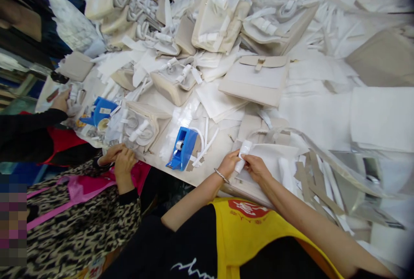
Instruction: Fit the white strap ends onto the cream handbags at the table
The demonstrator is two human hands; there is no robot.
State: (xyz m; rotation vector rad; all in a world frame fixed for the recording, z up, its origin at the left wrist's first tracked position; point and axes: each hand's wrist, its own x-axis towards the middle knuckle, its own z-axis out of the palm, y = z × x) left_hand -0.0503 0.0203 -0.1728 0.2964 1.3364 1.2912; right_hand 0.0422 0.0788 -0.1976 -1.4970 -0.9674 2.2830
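Observation:
My left hand, with a thin bracelet at the wrist, and my right hand are closed together on a bag handle wrapped in white paper. The handle belongs to a cream bag lying on the table edge in front of me. A blue tape dispenser stands just left of my left hand.
The table is heaped with cream handbags, white wrapping sheets and paper strips. A second blue dispenser sits further left. A person in a leopard-print top has both hands at the table edge; another person's hand reaches in beyond.

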